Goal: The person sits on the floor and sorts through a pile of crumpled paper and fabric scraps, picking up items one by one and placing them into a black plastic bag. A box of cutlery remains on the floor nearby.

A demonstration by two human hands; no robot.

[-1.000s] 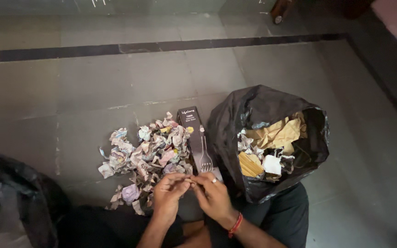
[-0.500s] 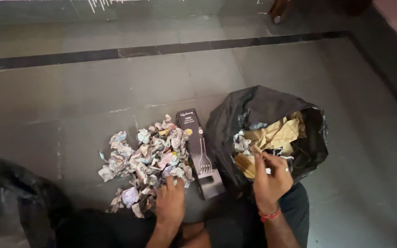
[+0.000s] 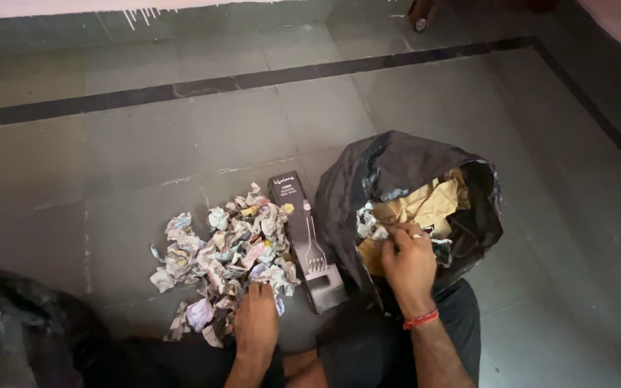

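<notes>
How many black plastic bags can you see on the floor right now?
2: one open black bag of paper scraps at the right hand, another black bag at the lower-left edge, partly out of frame. More may lie outside the view.

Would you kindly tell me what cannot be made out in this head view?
- What the right hand grips inside the black bag: its fingers curl over the papers.
- What lies under the left hand at the crumpled paper pile: the palm covers it.
- The bag's depths: in shadow.
- The dark bundle at the lower left: cut off by the frame edge.
</notes>
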